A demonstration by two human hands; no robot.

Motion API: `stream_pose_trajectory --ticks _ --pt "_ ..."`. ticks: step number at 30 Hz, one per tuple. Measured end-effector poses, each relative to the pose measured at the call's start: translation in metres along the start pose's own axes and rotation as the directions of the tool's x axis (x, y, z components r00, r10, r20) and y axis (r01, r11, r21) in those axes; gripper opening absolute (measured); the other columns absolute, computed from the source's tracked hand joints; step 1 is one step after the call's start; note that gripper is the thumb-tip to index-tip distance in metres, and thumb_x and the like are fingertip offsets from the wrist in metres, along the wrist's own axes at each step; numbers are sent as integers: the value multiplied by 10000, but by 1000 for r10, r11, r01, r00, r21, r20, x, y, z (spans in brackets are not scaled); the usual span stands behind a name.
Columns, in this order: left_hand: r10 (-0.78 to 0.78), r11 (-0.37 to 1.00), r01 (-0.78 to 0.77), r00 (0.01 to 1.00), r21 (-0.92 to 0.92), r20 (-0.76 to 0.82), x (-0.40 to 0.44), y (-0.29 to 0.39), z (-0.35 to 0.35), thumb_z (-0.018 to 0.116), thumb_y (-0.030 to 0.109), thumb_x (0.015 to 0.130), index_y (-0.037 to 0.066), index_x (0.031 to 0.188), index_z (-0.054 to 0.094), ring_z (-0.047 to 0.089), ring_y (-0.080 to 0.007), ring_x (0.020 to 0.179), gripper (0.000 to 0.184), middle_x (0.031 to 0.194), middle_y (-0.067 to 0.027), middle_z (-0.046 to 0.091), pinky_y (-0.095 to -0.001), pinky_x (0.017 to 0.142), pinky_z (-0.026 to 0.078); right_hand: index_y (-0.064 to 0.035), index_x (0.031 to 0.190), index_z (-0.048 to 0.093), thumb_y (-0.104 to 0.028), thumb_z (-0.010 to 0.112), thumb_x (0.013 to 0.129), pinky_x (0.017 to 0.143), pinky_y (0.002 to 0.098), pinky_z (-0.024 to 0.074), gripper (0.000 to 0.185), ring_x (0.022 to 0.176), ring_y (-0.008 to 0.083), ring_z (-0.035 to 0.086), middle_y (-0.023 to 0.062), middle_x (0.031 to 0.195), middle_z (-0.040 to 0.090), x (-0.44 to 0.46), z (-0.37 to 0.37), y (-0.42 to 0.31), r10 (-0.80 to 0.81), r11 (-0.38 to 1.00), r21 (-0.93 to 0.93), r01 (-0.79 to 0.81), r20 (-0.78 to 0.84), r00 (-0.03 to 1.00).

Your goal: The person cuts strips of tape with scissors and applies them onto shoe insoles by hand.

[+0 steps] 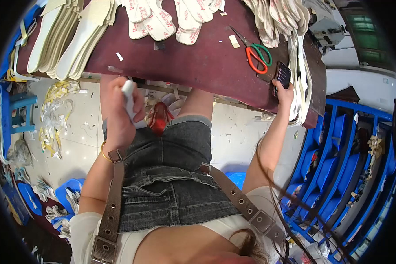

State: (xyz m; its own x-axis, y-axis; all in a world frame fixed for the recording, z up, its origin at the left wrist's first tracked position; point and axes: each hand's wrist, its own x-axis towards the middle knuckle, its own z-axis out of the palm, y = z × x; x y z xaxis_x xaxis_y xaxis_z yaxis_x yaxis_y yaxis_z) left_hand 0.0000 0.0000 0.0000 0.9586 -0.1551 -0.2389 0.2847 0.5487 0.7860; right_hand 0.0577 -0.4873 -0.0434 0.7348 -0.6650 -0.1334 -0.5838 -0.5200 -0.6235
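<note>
My left hand [124, 108] is closed around a white object with a rounded end [128, 88], held above my lap in front of the table edge. Its kind is not clear, and my fingers hide part of it. On the right, my right hand [284, 93] grips a dark smartphone [283, 75] by its lower end, at the table's edge. The phone's screen is lit. Close to the phone lie scissors [256, 60] with one red and one green handle, their blades pointing away to the left.
Stacked insoles [66, 48] lie at the table's left, and printed insole pieces [152, 24] at the back. Long pale strips [300, 79] hang over the right edge of the dark red tabletop [180, 57]. Blue racks [339, 158] stand right; a blue stool [23, 107] and scraps lie left.
</note>
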Motion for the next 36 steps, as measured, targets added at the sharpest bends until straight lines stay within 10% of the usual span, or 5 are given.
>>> stream_pose_trajectory --ticks 10,13,15,18,36 --pt "199 832 -344 917 434 346 3 16 31 640 105 830 30 1026 473 512 -64 781 268 919 -29 525 -221 667 456 5 1208 528 -677 700 473 995 386 367 1017 1186 422 438 306 1241 458 49 13 -36 -51 835 -548 53 18 999" --pt "434 355 -652 750 670 500 7 32 24 702 108 781 18 965 513 533 -66 779 278 906 -31 554 -223 671 468 -111 1242 500 -529 721 635 970 544 318 770 1226 405 327 230 1287 385 -9 27 -72 -183 881 -473 9 -324 928" --pt "290 775 -367 930 514 226 6 29 24 726 118 763 9 935 533 562 -69 774 280 886 -27 584 -218 687 479 -67 1120 568 -237 700 759 809 342 448 421 968 201 542 145 1085 554 -58 54 -104 -549 792 189 581 -198 812" --pt "181 883 -218 975 416 127 15 22 22 706 100 785 3 969 523 576 -79 810 277 892 -26 584 -216 716 480 -62 1191 540 -49 642 760 870 310 456 443 1030 148 552 60 1122 587 -203 102 -176 -746 635 684 359 425 512" --pt "-176 952 99 952 291 251 -1 28 -29 654 207 834 23 1027 555 519 -10 695 284 826 25 584 -165 599 424 -7 1030 584 -45 689 762 769 262 476 290 887 108 581 55 977 613 -238 114 -203 -690 660 749 -60 635 347"
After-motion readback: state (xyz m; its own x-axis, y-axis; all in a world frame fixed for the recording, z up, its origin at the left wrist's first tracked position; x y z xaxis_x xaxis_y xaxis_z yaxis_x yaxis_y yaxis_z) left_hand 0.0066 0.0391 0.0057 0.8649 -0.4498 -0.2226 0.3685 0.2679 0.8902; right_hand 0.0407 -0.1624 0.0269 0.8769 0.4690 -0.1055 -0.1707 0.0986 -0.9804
